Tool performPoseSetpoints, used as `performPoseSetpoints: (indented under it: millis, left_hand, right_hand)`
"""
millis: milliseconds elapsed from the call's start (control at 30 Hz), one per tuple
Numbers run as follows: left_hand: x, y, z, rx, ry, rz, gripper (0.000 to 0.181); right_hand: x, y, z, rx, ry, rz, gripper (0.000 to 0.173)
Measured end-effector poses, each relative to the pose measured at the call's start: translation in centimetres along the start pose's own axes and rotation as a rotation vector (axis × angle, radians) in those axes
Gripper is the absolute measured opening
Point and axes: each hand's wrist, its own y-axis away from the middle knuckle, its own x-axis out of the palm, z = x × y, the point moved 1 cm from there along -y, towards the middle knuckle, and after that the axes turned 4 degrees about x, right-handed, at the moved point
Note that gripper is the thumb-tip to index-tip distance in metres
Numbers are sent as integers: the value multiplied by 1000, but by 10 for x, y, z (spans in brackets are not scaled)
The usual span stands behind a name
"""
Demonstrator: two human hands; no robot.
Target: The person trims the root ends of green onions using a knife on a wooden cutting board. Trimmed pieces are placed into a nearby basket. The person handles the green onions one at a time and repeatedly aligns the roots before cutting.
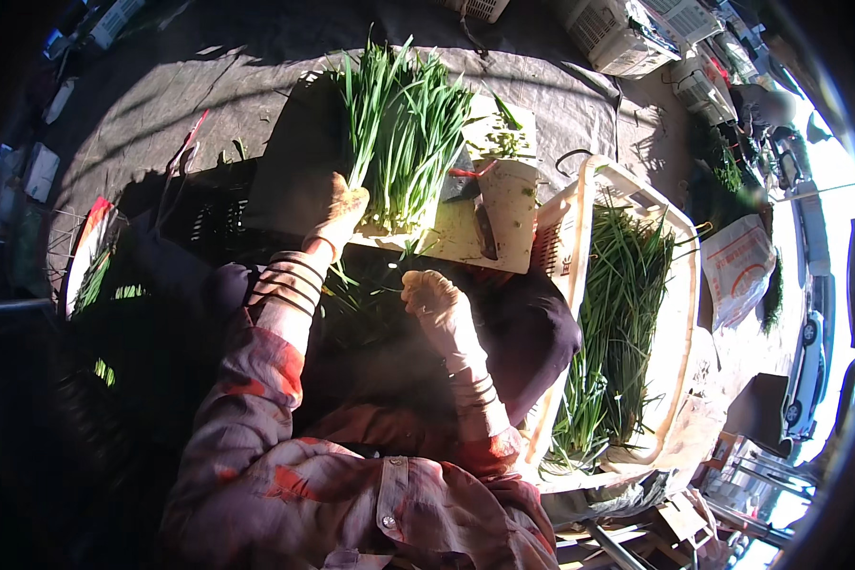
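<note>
My left hand (343,206), in a pale glove, grips the lower ends of a small bunch of green leafy stalks, likely garlic chives (360,135). Beside it, more of these stalks (417,157) lie on a board with their pale ends towards me. My right hand (429,293), also gloved, is curled in front of the board's near edge; whether it holds anything small cannot be told. On the board's right part lie a knife (484,228) with a dark blade, a red strip (474,171) and cut pale trimmings (499,139).
At my right stands a white plastic basket (684,356) filled with green stalks (623,320). Loose leaves lie between my knees below the board. Further right are a printed sack (741,267), stacked crates (605,35) and a person (755,107). A dark crate (214,214) is left of the board.
</note>
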Motion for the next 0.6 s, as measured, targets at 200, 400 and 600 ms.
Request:
performPoseSetpoints:
  millis: [200, 400, 600]
  left_hand:
    - [-2, 3, -23, 101, 173, -36, 107]
    - [-16, -1, -35, 123, 26, -89, 100]
    - [17, -40, -23, 216, 14, -52, 90]
  right_hand:
    - [-30, -103, -6, -209, 178, -366, 33]
    - [-13, -158, -8, -189, 426, -423, 49]
    - [13, -155, -23, -428, 573, -580, 35]
